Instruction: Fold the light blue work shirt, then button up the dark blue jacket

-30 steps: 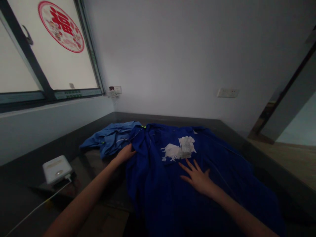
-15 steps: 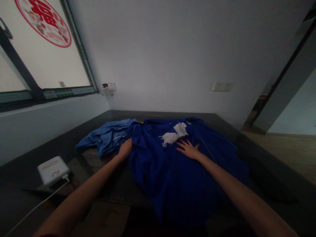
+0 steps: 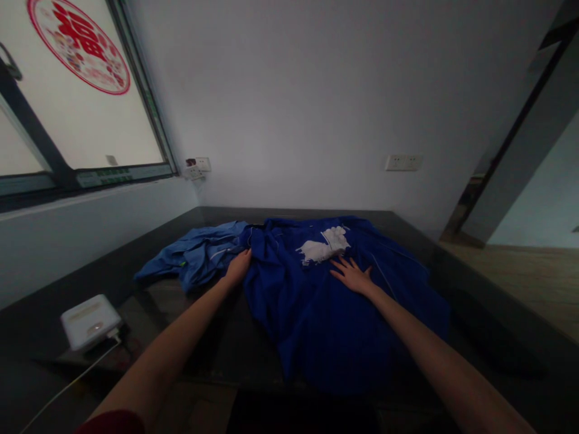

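A dark blue garment [image 3: 325, 313] with a white print [image 3: 325, 246] lies spread on a dark tabletop [image 3: 149, 289]. My right hand [image 3: 351, 274] rests flat on it, fingers apart, just below the print. My left hand [image 3: 238, 266] touches the garment's left edge, where it meets a lighter blue garment [image 3: 194, 256] bunched to the left. Whether the left fingers pinch the cloth is unclear.
A white box-shaped device [image 3: 85, 319] with a white cable [image 3: 67, 383] sits at the left front. A window with a red round sticker [image 3: 79, 45] is on the left wall. Wall sockets [image 3: 403, 162] are on the back wall. A doorway [image 3: 520, 181] opens at the right.
Both hands have moved away from me across the dark blue garment; the right hand slid up towards the white print. The near hem has drawn back on the table.
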### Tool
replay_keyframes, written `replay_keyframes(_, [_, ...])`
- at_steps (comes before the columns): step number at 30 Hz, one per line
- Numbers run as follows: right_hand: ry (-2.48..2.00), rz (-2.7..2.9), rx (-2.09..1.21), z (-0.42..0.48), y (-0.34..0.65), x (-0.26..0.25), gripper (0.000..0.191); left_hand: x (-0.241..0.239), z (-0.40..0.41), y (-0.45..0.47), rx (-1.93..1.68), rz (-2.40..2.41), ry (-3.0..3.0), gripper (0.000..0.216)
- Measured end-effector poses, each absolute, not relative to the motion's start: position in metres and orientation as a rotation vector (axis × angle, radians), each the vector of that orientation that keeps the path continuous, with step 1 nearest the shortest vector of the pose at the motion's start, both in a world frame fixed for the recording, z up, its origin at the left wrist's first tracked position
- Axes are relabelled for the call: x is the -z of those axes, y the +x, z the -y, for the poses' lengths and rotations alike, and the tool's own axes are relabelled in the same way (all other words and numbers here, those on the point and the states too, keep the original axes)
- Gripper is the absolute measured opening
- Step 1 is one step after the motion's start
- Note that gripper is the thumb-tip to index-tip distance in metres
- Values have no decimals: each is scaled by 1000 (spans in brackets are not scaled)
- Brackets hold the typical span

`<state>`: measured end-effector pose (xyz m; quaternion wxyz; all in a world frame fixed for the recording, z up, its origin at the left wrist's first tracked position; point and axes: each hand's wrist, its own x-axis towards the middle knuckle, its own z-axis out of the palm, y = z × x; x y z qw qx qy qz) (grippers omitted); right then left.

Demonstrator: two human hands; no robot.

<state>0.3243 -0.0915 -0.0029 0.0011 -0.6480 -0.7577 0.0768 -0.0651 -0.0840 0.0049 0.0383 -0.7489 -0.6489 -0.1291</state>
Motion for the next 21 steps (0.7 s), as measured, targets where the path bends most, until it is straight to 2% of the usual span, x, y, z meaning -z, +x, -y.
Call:
replay_keyframes(4, [-2058,2390,-239,99,339,3,56,-1,86,-85,440,1941,-2380,43])
replay_keyframes(7, [-2047,2385,-225,104,350,4,55,2,87,-101,630,1925,-2472,51])
replay_keyframes(10, [-1990,2390,-249,113,355,-4,55,1,87,-111,1081,2061,-2463,49])
replay_keyframes(14, [-1808,2408,-345,145,344,-38,52,-12,87,-109,1752,2418,-2198,27])
replay_keyframes(17, [-1411,2482,-484,188,323,-67,52,-29,93,-101,2115,2395,-2015,20])
replay_keyframes(21, [-1109,2629,-771,244,289,-75,66,-60,102,-92,2666,2226,-1678,14])
